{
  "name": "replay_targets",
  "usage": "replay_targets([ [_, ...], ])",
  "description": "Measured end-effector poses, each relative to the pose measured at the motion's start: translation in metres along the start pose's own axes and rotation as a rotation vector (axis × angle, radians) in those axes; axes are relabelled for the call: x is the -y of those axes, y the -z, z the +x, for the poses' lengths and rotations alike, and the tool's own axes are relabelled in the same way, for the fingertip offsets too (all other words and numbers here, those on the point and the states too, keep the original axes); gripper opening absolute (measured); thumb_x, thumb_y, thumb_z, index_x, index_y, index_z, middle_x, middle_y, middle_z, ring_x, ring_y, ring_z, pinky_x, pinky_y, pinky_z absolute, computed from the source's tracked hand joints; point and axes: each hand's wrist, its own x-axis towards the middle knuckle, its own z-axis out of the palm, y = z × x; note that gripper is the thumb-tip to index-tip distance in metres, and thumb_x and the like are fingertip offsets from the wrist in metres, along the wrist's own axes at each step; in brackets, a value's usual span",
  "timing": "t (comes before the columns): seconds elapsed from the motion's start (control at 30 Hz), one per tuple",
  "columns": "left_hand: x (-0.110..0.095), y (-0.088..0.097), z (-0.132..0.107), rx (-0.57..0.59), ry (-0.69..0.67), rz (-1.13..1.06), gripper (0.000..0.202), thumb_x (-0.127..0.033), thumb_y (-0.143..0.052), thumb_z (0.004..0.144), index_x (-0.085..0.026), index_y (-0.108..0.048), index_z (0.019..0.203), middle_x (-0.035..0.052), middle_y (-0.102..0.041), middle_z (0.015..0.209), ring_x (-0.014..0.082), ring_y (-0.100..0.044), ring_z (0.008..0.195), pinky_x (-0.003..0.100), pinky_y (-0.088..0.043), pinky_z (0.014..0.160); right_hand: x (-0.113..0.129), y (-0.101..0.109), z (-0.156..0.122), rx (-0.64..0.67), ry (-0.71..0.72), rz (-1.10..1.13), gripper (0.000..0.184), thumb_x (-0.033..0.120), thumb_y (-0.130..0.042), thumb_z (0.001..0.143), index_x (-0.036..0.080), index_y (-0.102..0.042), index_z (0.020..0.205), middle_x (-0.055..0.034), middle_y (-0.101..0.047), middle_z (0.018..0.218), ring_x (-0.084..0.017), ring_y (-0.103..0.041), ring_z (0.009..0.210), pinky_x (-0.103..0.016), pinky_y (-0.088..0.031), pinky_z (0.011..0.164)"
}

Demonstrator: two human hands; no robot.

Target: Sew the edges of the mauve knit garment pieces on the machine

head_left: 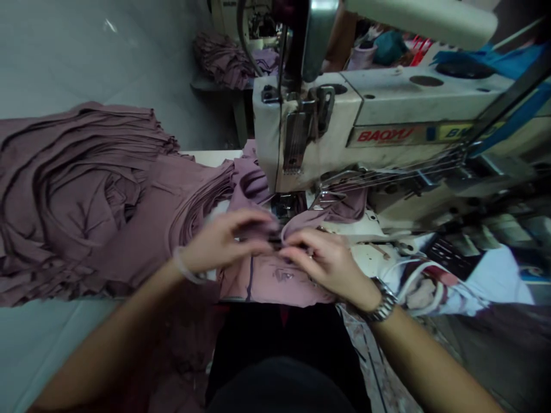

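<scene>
My left hand (pixel 224 238) and my right hand (pixel 321 258) meet just in front of the sewing machine's needle area (pixel 286 203). Both pinch the edge of a mauve fabric piece (pixel 271 281) that lies on the machine bed and hangs toward my lap. The left hand is slightly blurred, fingers curled onto the cloth. The right hand's fingers are pressed together on the fold; a metal watch (pixel 381 304) sits on that wrist. The cream sewing machine (pixel 387 115) rises right behind my hands.
A thick stack of mauve fabric pieces (pixel 81 189) fills the table to the left. More mauve cloth (pixel 228 57) lies piled at the back. A patterned cloth (pixel 434 281) is at the right, beneath the machine.
</scene>
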Motion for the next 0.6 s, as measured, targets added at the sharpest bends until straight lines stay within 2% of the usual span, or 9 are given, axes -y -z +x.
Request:
replay_targets([
  [0.07,0.001,-0.028,-0.005,0.122,-0.175,0.259,0.05,-0.042,-0.066,0.085,-0.02,-0.056,0.128,0.0138,-0.061,0.124,0.0265,-0.058,0.115,0.042,-0.051,0.094,-0.014,-0.003,0.0,0.159,0.189,-0.264,0.038,0.035,-0.06,0.089,0.014,-0.058,0.121,-0.0114,-0.066,0.112,-0.021,-0.059,0.106,-0.036,-0.05,0.092],
  [0.13,0.006,-0.043,-0.011,0.043,-0.252,0.504,0.044,-0.03,-0.059,0.091,-0.02,-0.053,0.133,0.0146,-0.061,0.123,0.0264,-0.057,0.113,0.043,-0.049,0.092,-0.031,0.004,-0.006,0.266,0.286,-0.514,0.052,0.027,-0.059,0.089,0.011,-0.047,0.136,-0.0166,-0.056,0.131,-0.026,-0.051,0.121,-0.043,-0.046,0.1],
  [0.2,0.012,-0.047,-0.017,-0.039,-0.275,0.647,0.037,-0.018,-0.052,0.093,-0.023,-0.055,0.13,0.0116,-0.064,0.108,0.0227,-0.06,0.099,0.039,-0.05,0.084,-0.047,0.016,-0.013,0.297,0.305,-0.708,0.051,0.015,-0.051,0.09,0.01,-0.043,0.141,-0.0179,-0.056,0.13,-0.027,-0.054,0.114,-0.044,-0.048,0.092],
  [0.27,0.016,-0.045,-0.021,-0.086,-0.301,0.676,0.035,-0.014,-0.049,0.093,-0.024,-0.058,0.126,0.0101,-0.064,0.103,0.021,-0.06,0.093,0.037,-0.05,0.081,-0.058,0.028,-0.017,0.308,0.332,-0.806,0.05,0.008,-0.045,0.091,0.01,-0.043,0.141,-0.0159,-0.063,0.116,-0.024,-0.058,0.1,-0.039,-0.049,0.083],
  [0.37,0.015,-0.042,-0.019,-0.077,-0.299,0.645,0.028,-0.015,-0.049,0.093,-0.02,-0.06,0.119,0.012,-0.062,0.118,0.024,-0.057,0.11,0.04,-0.049,0.089,-0.058,0.037,-0.02,0.347,0.369,-0.904,0.041,0.012,-0.045,0.093,0.009,-0.05,0.134,-0.0124,-0.065,0.1,-0.02,-0.058,0.086,-0.032,-0.046,0.07],
  [0.43,0.012,-0.039,-0.014,-0.03,-0.292,0.624,0.026,-0.014,-0.048,0.094,-0.016,-0.06,0.116,0.0119,-0.061,0.125,0.0255,-0.053,0.12,0.043,-0.046,0.096,-0.05,0.035,-0.021,0.323,0.313,-1.025,0.031,0.021,-0.047,0.095,0.009,-0.06,0.119,-0.0125,-0.064,0.097,-0.017,-0.056,0.075,-0.03,-0.04,0.059],
  [0.5,0.008,-0.038,-0.008,0.014,-0.286,0.631,0.026,-0.016,-0.048,0.094,-0.016,-0.06,0.117,0.0111,-0.062,0.122,0.0263,-0.053,0.119,0.046,-0.045,0.098,-0.039,0.026,-0.02,0.232,0.198,-1.139,0.026,0.027,-0.047,0.096,0.009,-0.066,0.099,-0.0122,-0.063,0.089,-0.017,-0.053,0.067,-0.031,-0.033,0.053],
  [0.57,0.003,-0.038,-0.003,0.027,-0.289,0.68,0.029,-0.018,-0.051,0.093,-0.019,-0.059,0.121,0.0104,-0.064,0.117,0.0276,-0.056,0.112,0.05,-0.045,0.096,-0.03,0.013,-0.018,0.136,0.124,-1.166,0.027,0.028,-0.048,0.095,0.01,-0.066,0.085,-0.0122,-0.062,0.082,-0.019,-0.053,0.068,-0.033,-0.034,0.054],
  [0.6,0.0,-0.039,-0.003,0.029,-0.299,0.708,0.031,-0.019,-0.051,0.093,-0.021,-0.058,0.123,0.0105,-0.064,0.115,0.0279,-0.057,0.109,0.052,-0.045,0.095,-0.027,0.006,-0.017,0.106,0.125,-1.146,0.026,0.027,-0.049,0.095,0.01,-0.066,0.085,-0.0132,-0.063,0.084,-0.021,-0.054,0.072,-0.035,-0.037,0.058],
])
